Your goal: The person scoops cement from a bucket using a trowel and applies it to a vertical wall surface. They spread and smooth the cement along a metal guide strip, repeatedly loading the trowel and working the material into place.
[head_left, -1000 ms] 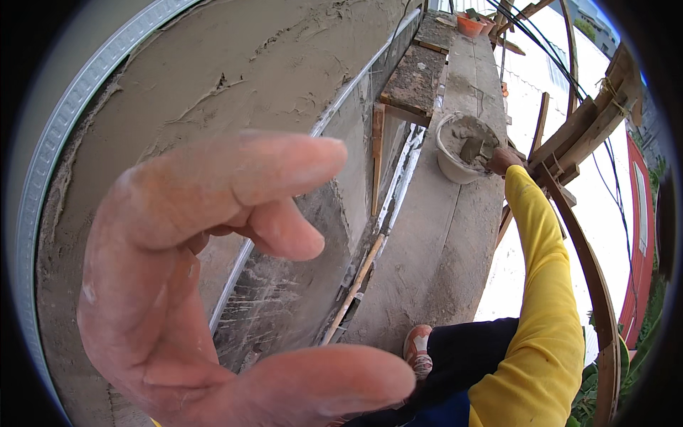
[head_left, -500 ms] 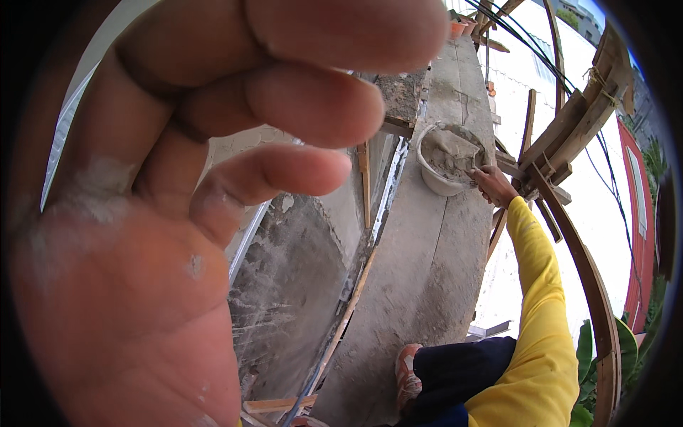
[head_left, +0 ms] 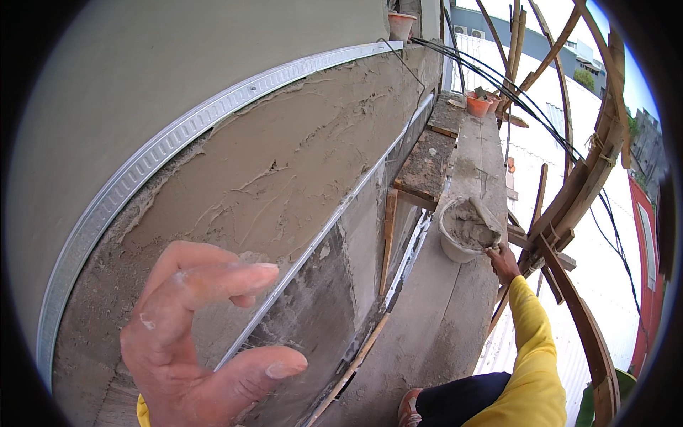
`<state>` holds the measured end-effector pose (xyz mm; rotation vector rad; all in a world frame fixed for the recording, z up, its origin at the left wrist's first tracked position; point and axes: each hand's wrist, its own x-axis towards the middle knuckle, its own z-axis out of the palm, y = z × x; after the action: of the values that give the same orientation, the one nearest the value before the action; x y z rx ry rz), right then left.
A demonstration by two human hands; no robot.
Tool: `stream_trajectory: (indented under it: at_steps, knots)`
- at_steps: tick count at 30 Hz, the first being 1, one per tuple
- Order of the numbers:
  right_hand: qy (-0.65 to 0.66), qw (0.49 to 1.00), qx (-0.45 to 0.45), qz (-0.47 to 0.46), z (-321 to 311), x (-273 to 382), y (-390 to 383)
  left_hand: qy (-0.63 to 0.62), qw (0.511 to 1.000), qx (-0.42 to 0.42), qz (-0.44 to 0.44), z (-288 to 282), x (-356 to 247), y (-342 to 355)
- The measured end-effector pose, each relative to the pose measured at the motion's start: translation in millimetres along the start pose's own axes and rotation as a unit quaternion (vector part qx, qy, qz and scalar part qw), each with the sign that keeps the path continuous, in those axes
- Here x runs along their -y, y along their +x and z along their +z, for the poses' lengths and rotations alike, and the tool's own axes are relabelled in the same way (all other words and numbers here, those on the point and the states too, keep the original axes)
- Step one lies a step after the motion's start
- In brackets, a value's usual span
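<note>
My right hand (head_left: 504,263), at the end of a yellow sleeve, is closed at the rim of a white bucket (head_left: 455,250) of wet grey mortar (head_left: 466,226). It grips what appears to be a trowel (head_left: 485,213), whose mortar-coated blade lies in the bucket; the handle is mostly hidden by my fingers. At lower left my left hand (head_left: 196,341) is raised and empty, thumb and curled fingers apart, with dried smears on the skin. Behind it, a band of fresh mortar (head_left: 249,188) covers the wall between an upper metal strip (head_left: 200,122) and a lower metal strip (head_left: 334,220).
The bucket stands on a narrow plank walkway (head_left: 420,327), with my shoe (head_left: 409,407) near its lower end. A mortar-crusted board (head_left: 427,165) juts from the wall side. Farther off sit orange buckets (head_left: 477,105). Wooden poles (head_left: 569,185) and black cables (head_left: 526,89) line the right side.
My left hand has moved away from in front of the view, down and left, uncovering the wall. The view has shifted, and my right hand remains at the bucket.
</note>
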<state>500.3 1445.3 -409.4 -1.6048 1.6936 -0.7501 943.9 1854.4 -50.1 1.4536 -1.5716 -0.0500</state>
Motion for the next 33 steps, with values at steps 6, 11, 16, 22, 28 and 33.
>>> stream_trajectory:
  at_steps: [6, 11, 16, 22, 28, 33]
  knots:
    - [-0.166, 0.951, -0.077, -0.25, -13.4, 68.3, -42.6, 0.023, 0.895, 0.414, -0.163, -29.9, 54.9, -119.0]
    - [-0.156, 0.883, 0.04, -0.441, 30.7, 188.3, -110.8, 0.017, 0.815, 0.539, -0.213, -32.3, 68.2, -190.8]
    - [-0.157, 0.749, 0.27, -0.584, 140.5, 308.6, -184.6, 0.032, 0.821, 0.53, -0.208, -29.9, 51.0, -221.9]
    - [-0.131, 0.724, 0.416, -0.534, 242.9, 395.7, -176.1, 0.008, 0.828, 0.504, -0.247, -31.8, 42.9, -237.6]
    - [-0.073, 0.843, 0.369, -0.384, 196.6, 341.8, -79.1, 0.025, 0.823, 0.478, -0.307, -56.1, 30.8, -249.8]
    - [-0.051, 0.764, 0.236, -0.599, 217.6, 301.5, -155.7, 0.028, 0.846, 0.47, -0.25, -50.1, 40.1, -255.7]
